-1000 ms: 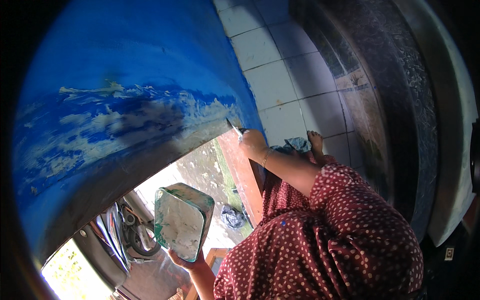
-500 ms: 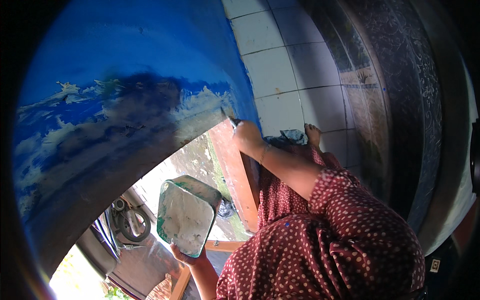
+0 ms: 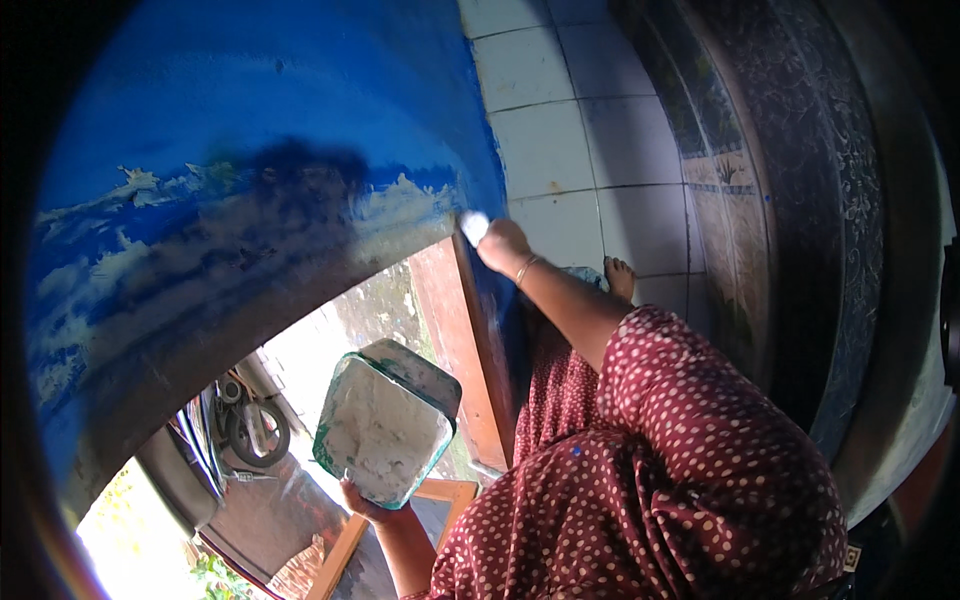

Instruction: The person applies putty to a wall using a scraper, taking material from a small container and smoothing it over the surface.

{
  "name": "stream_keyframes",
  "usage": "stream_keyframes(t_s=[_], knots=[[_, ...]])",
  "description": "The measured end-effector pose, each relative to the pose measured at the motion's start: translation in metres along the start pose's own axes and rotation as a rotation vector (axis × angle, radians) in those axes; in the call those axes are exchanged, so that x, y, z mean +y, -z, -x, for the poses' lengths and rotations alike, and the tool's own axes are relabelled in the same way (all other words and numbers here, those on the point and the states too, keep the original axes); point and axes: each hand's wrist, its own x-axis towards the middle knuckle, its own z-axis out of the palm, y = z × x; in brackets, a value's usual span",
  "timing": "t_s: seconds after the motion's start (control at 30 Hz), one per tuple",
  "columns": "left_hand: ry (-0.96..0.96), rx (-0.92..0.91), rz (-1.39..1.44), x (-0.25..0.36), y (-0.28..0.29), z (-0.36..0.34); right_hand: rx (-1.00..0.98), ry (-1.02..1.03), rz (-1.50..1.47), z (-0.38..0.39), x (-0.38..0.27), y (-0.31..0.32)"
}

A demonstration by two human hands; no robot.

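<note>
My left hand grips the lower corner of a square green-edged tub smeared with whitish paste. My right hand is closed on a scraper, its pale blade catching the light beside the upper corner of the doorway in the blue wall. White paste is spread in rough, cloud-like strokes across the wall above the opening. A wooden door frame runs down from that corner, just below my right hand.
A white tiled surface lies right of the wall, with my bare foot on it. Dark painted panels curve along the right. Through the opening a wheeled vehicle, a wooden frame and bright daylight show.
My right hand has moved up with the scraper, whose blade has turned to show a bright white face. The tub has tilted and risen slightly, shifting right.
</note>
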Motion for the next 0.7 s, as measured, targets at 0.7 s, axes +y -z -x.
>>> stream_keyframes(t_s=[0.7], knots=[[0.199,0.088,0.145,-0.036,0.092,-0.044,-0.119,0.082,0.298,0.069,0.030,0.066]])
